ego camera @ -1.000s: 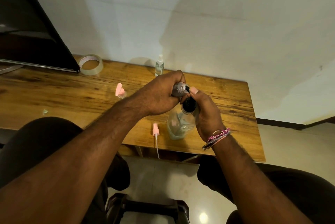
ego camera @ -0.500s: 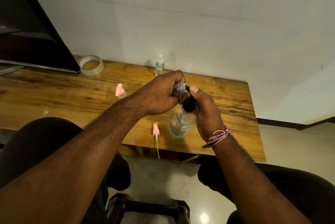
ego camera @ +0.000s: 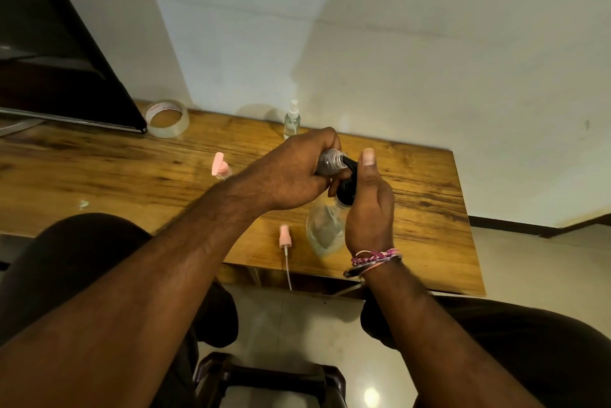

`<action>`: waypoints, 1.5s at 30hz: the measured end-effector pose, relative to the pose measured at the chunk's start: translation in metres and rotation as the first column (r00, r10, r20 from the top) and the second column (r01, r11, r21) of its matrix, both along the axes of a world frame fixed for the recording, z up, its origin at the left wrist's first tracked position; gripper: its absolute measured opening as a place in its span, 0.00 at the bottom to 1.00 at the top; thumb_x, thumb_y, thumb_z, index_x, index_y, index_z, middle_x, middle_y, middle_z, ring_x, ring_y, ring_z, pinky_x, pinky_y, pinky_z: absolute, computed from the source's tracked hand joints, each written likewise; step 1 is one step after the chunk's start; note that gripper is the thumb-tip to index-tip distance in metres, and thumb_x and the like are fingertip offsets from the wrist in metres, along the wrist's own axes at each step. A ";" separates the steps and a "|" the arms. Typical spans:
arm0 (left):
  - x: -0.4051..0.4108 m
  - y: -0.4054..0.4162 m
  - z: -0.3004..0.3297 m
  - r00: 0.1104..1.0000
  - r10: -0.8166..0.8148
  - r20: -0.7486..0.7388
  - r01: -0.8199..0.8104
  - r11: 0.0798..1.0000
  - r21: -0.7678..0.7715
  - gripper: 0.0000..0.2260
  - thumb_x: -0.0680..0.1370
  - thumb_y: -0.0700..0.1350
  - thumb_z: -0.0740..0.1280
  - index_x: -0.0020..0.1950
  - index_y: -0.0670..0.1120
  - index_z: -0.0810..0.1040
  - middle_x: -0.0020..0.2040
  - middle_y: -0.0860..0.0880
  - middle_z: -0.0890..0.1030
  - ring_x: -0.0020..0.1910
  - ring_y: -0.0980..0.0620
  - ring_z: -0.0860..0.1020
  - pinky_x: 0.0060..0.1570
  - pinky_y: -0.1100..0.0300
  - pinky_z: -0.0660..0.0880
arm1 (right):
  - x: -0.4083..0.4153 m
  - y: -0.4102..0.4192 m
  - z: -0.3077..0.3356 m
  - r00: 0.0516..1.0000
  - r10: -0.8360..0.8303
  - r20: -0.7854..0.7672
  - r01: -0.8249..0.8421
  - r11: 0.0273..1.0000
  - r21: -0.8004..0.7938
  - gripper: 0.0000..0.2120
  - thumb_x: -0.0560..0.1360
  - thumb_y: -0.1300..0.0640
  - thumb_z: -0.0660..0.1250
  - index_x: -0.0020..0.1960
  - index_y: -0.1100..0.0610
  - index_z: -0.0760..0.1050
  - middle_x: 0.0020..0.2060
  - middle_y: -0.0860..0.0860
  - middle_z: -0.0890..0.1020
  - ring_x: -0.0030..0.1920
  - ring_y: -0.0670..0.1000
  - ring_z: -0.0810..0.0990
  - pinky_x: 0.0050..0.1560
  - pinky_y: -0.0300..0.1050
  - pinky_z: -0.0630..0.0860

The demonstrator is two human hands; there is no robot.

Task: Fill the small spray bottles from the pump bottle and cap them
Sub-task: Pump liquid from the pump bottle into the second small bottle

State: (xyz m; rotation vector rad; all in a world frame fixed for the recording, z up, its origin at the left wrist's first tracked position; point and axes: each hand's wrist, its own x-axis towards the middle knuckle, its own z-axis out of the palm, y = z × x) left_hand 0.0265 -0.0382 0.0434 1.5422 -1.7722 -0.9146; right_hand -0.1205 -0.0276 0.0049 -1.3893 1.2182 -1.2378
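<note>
1. Wooden worktop (ego camera: 99, 169) runs across the middle of the frame against a pale wall, with a dark screen in the upper left and tiled floor at the bottom.

2. Near the worktop's front edge, just right of centre, stands the clear pump bottle (ego camera: 322, 229). Only a shallow pool of liquid shows at its bottom. Its black pump head (ego camera: 347, 188) sits under the person's right hand (ego camera: 368, 206).

3. That right hand is curled around the pump head from the right, thumb raised and straight. I cannot tell whether it is pressing at this moment.

4. The left hand (ego camera: 294, 176), at centre frame, grips a small spray bottle (ego camera: 330, 161) tipped sideways, its open threaded neck held right at the pump's black spout. So filling of this one looks under way, and it has no cap yet.

5. A roll of clear tape (ego camera: 167, 118) lies by the screen at the rear left. Reddish marks on its inner core are too small to read.

6. At the back, above the hands, one small bottle with a clear cap (ego camera: 292, 120) stands upright, apparently finished.

7. Left of the hands, a second small bottle with a pink cap (ego camera: 220, 168) stands on the worktop. Its fill level is not clear.

8. A loose pink sprayer top (ego camera: 284, 237) lies at the front edge, its dip tube hanging over. It probably belongs on the bottle now being filled.

9. No brand or label is readable on any bottle.
</note>
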 end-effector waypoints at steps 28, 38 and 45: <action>-0.001 0.002 -0.005 0.999 -0.019 0.048 0.019 1.000 -0.013 0.16 0.75 0.34 0.74 0.49 0.52 0.74 0.46 0.55 0.81 0.43 0.59 0.80 0.37 0.64 0.75 | -0.003 -0.005 -0.005 0.990 -0.060 -0.131 0.043 0.991 -0.124 0.26 0.82 0.40 0.54 0.34 0.52 0.76 0.29 0.48 0.76 0.32 0.51 0.76 0.33 0.60 0.74; -0.003 0.003 0.001 1.000 -0.011 0.029 0.012 1.000 -0.015 0.18 0.75 0.34 0.73 0.48 0.56 0.72 0.47 0.54 0.79 0.44 0.59 0.77 0.36 0.68 0.70 | -0.007 0.013 -0.004 1.000 0.004 -0.025 -0.005 0.999 -0.034 0.22 0.82 0.36 0.56 0.49 0.50 0.81 0.46 0.53 0.82 0.49 0.54 0.80 0.52 0.55 0.77; -0.003 0.002 0.002 0.999 -0.004 0.032 0.004 1.000 0.001 0.22 0.74 0.32 0.73 0.46 0.58 0.70 0.47 0.55 0.79 0.44 0.59 0.77 0.35 0.71 0.70 | -0.002 0.007 -0.009 0.997 -0.074 0.015 0.075 0.993 -0.086 0.25 0.81 0.37 0.57 0.42 0.54 0.81 0.38 0.55 0.81 0.42 0.49 0.79 0.43 0.51 0.76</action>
